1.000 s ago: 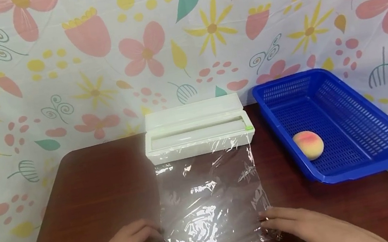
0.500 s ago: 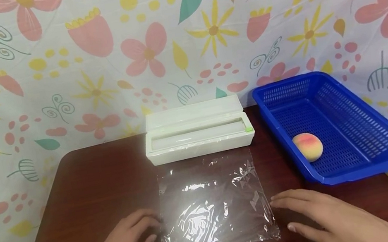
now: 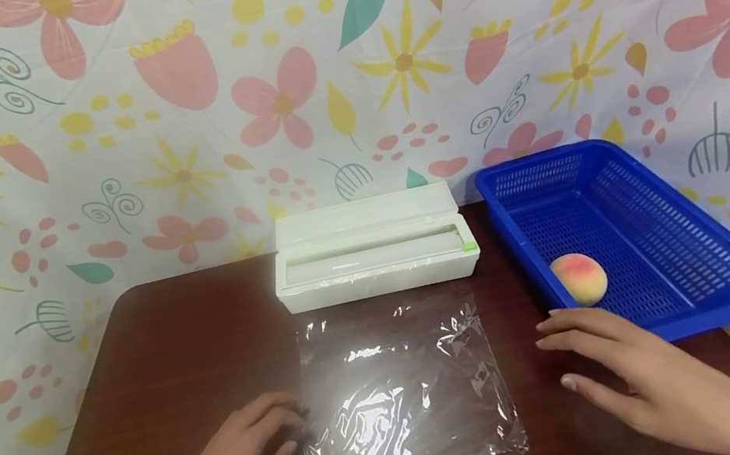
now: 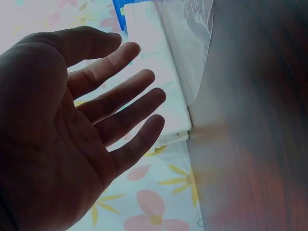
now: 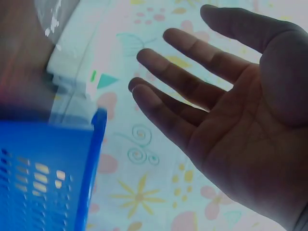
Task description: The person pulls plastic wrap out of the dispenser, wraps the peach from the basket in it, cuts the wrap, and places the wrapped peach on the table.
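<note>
A sheet of clear cling film (image 3: 397, 396) lies spread on the dark wooden table, its wrinkles catching the light. My left hand (image 3: 246, 453) is at the sheet's left edge, fingertips right at the film. In the left wrist view, the left hand (image 4: 91, 106) has its fingers spread apart with nothing in them. My right hand (image 3: 649, 374) hovers near the front left corner of the blue basket (image 3: 691, 324), where a peach (image 3: 581, 279) lies inside. The right wrist view shows the right hand (image 5: 231, 106) with loosely extended fingers and nothing held.
Behind the film stands a white cling film dispenser box (image 3: 380, 282) with its lid raised, a roll (image 3: 372, 256) inside and a green slider (image 3: 468, 246) at the right end. A flower-patterned cloth (image 3: 184, 152) hangs behind the table (image 3: 201, 362).
My right hand has left the film's right edge and moved right towards the basket. The film's right edge now lies flatter and further out. My left hand has stayed nearly in place.
</note>
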Demonstrator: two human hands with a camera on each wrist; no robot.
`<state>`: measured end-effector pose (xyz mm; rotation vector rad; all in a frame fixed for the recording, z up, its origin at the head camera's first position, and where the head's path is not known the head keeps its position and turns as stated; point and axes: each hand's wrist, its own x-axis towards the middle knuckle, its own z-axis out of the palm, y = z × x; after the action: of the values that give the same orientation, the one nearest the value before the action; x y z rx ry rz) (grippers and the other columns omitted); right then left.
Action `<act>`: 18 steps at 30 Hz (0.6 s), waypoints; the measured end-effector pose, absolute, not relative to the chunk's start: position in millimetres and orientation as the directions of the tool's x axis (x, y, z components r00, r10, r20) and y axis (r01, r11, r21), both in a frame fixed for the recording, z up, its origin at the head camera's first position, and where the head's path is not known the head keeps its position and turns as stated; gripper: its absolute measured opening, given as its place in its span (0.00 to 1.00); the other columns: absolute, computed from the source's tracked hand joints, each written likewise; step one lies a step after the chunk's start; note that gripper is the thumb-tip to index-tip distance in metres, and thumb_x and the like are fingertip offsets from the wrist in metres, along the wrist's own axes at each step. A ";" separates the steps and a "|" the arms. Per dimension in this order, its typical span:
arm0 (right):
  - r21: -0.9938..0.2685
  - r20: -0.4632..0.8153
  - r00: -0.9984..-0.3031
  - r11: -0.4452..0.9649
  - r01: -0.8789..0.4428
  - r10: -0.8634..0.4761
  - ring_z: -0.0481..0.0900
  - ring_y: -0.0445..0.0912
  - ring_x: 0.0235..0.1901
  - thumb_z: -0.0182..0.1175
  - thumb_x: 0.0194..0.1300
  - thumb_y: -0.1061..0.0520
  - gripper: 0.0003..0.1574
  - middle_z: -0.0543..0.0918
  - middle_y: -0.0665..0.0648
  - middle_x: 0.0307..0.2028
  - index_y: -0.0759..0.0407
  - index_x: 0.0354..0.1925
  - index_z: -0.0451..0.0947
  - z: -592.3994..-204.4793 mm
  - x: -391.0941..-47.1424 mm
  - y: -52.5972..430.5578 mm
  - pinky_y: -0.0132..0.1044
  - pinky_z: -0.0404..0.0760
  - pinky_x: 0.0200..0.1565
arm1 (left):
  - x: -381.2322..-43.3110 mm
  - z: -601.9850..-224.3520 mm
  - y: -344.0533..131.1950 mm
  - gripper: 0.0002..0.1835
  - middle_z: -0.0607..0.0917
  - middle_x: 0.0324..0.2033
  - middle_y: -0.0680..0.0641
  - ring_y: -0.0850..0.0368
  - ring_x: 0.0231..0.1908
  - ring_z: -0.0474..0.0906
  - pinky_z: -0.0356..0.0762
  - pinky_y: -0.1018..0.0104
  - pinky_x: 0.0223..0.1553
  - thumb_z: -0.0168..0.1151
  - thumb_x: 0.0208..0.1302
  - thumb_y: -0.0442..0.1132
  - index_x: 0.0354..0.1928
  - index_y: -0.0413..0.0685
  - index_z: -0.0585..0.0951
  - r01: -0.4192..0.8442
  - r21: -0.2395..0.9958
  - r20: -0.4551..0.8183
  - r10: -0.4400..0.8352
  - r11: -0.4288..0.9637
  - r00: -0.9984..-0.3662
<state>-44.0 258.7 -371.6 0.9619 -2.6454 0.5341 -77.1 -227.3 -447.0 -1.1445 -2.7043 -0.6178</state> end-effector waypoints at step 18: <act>-0.195 0.335 -0.820 0.817 -0.542 -0.464 0.68 0.46 0.61 0.72 0.51 0.56 0.45 0.71 0.49 0.62 0.49 0.67 0.68 -362.7 -67.0 293.6 0.16 0.49 0.62 | -79.4 -445.6 -230.8 0.16 0.71 0.58 0.64 0.64 0.55 0.71 0.76 0.60 0.52 0.67 0.59 0.41 0.46 0.71 0.76 0.696 0.333 0.286 0.635 0.637 -0.718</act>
<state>-67.0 293.6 -362.7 0.7711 -2.7293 0.4117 -79.4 -230.8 -445.6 -1.1090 -2.7118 -0.6425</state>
